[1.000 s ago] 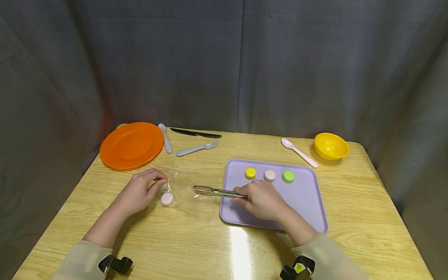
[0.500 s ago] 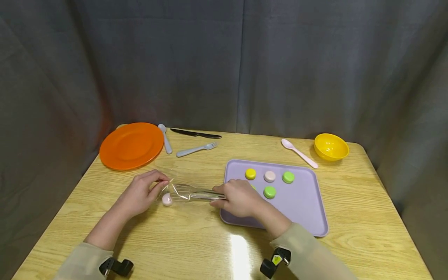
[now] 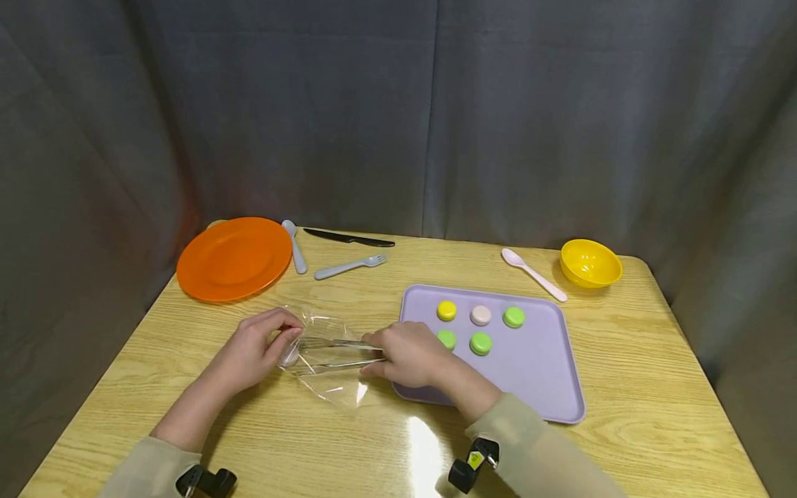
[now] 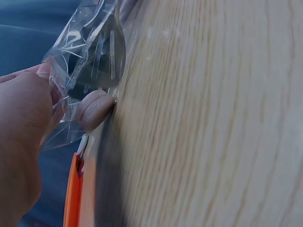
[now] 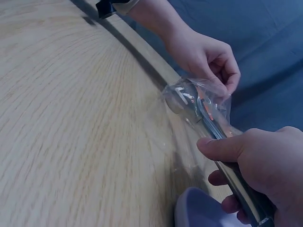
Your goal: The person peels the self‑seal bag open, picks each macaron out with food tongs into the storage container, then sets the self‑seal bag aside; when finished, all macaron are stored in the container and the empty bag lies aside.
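Observation:
My left hand (image 3: pixel 258 349) pinches a clear plastic bag (image 3: pixel 341 393) between thumb and fingers. A pale pink macaron (image 4: pixel 96 109) lies at the closed end of the bag, just below those fingers. My right hand (image 3: pixel 407 354) grips metal tongs (image 3: pixel 349 364) by their handles, above the left edge of the purple tray (image 3: pixel 535 384). The tongs reach into the bag with their arms apart. In the left wrist view a slotted tong head (image 4: pixel 105 59) is close to the macaron; whether it touches cannot be told.
On the tray sit a yellow macaron (image 3: pixel 446 310), a pink macaron (image 3: pixel 481 315) and several green macarons (image 3: pixel 481 344). Behind lie an orange plate (image 3: pixel 233 259), grey spoon (image 3: pixel 295 247), black knife (image 3: pixel 349 238), grey fork (image 3: pixel 350 266), pink spoon (image 3: pixel 533 274) and yellow bowl (image 3: pixel 591 263).
My right hand has moved left, carrying the tongs from the bag's mouth deep into it. The tong arms have spread and the bag has opened out. My left hand has barely moved.

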Available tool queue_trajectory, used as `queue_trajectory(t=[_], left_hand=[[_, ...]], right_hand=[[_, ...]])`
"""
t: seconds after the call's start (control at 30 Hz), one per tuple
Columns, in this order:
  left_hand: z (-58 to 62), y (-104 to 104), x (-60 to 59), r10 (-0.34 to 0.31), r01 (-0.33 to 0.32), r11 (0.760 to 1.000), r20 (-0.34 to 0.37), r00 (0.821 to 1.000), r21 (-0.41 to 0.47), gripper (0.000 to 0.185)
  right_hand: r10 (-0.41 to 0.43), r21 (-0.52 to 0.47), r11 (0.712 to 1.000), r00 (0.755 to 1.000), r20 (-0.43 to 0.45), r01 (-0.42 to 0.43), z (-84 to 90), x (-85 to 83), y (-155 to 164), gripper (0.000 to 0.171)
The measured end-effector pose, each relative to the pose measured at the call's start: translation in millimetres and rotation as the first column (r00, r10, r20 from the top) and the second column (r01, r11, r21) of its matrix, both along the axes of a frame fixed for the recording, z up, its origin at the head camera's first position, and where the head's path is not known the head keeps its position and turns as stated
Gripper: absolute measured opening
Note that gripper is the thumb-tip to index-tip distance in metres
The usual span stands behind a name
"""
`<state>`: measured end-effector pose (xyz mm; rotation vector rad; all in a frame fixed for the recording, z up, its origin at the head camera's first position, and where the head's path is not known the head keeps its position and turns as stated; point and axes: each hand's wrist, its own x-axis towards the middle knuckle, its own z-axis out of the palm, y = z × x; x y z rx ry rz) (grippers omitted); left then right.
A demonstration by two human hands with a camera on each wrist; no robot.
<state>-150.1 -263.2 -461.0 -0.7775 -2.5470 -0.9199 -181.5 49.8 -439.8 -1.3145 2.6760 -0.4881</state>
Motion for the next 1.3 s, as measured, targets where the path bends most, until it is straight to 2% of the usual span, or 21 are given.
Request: queue_trajectory(t=[0.3,0.57,1.0,1.3], left_hand=[[-1.0,3.5,1.3,0.005,-0.005,1.000,0.012,1.000,0.020,0.017],[0.6,1.5,1.5,0.025,-0.025,1.000,-0.004,1.000,-0.002,0.019],[-0.2,-3.4,0.9,0.034,-0.035,0.999,-0.037,0.999,-0.010,0.017],[0.5,-7.7,-0.5,0.072,-0.072,0.997,-0.025,0.997,-0.020,0.015]], right_hand=[[-0.014,0.036,0.999,0.992,-0.129,0.019,-4.1,4.4,-9.3,0.031],[-0.037,0.031,0.999,0.993,-0.114,0.041,-1.5,6.4,-3.4,0.029],[-0.054,-0.035,0.998,0.991,-0.120,0.050,13.0,11.9,40.0,0.035],[-0.111,-0.046,0.993,0.981,-0.160,0.105,25.1,18.3,82.0,0.022]])
